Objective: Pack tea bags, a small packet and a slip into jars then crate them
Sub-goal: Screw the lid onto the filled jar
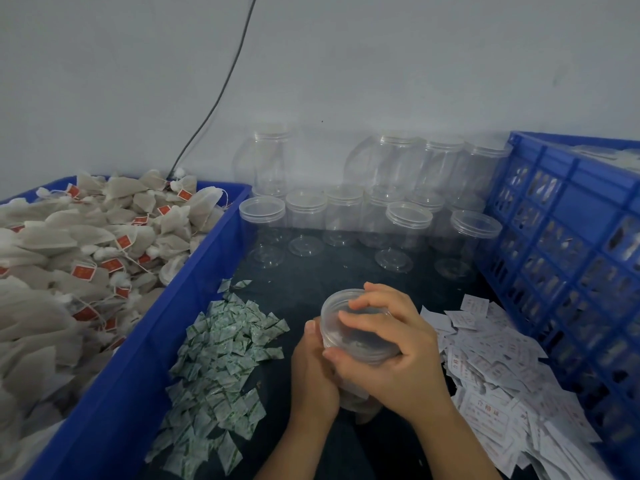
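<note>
A blue tote [114, 386] heaped with string-tagged tea bags [69, 251] fills the left side, and a blue lattice crate [568, 244] stands on the right, its cells showing what look like packed jars inside. Between them, on the dark tabletop [304, 282], a cluster of empty clear plastic jars [408, 230] waits near the wall. Nearer, a spread of white slips [495, 375] lies right of centre and a scatter of small green-printed packets [221, 355] left of centre.

The jar in hand [349, 334] sits in the middle, tilted toward the camera. The left hand [313, 379] wraps its body from below; the right hand [391, 348] curls over the mouth, fingers clamped on the rim or lid. Whether a lid is on is hard to tell.

This looks like the closing stage, the jar already holding some pale contents. Next it likely needs a firm twist, then a lift rightward into the crate.
</note>
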### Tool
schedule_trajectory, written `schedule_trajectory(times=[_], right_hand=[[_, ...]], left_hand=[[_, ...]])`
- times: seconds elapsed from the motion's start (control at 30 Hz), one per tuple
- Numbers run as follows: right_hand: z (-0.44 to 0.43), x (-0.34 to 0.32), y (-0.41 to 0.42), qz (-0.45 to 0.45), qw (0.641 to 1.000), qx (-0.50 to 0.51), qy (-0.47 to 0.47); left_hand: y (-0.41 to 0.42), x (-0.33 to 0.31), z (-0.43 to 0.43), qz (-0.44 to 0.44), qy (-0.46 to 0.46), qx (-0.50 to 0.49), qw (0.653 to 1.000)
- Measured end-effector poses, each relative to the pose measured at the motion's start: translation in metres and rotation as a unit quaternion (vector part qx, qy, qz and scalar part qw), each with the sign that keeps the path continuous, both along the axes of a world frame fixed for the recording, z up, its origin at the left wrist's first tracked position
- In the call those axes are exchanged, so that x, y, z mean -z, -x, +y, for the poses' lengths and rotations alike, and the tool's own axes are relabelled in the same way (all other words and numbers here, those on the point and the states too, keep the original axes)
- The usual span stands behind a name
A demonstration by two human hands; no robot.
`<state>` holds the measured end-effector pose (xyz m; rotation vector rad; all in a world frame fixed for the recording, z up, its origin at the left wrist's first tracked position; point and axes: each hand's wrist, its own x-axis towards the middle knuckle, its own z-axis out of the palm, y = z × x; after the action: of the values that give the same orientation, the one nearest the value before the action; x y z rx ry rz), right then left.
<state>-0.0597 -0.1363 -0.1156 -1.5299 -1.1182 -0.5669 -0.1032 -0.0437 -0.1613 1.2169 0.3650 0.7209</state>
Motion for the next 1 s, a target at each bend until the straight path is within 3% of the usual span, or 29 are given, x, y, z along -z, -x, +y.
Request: schedule_trajectory(times=[0.53,1.0], right_hand=[[0.0020,-0.0005,0.0016,0.030,1.000,-0.006,0.005],[0.0002,-0.0012,0.0030,0.048,0.999,-0.019,0.012]], left_hand=[[0.0013,-0.0057,0.0000,0.013,-0.006,-0.028,0.999],[0.0004,-0.0049,0.0012,-0.028,0.007,0.014,0.999]])
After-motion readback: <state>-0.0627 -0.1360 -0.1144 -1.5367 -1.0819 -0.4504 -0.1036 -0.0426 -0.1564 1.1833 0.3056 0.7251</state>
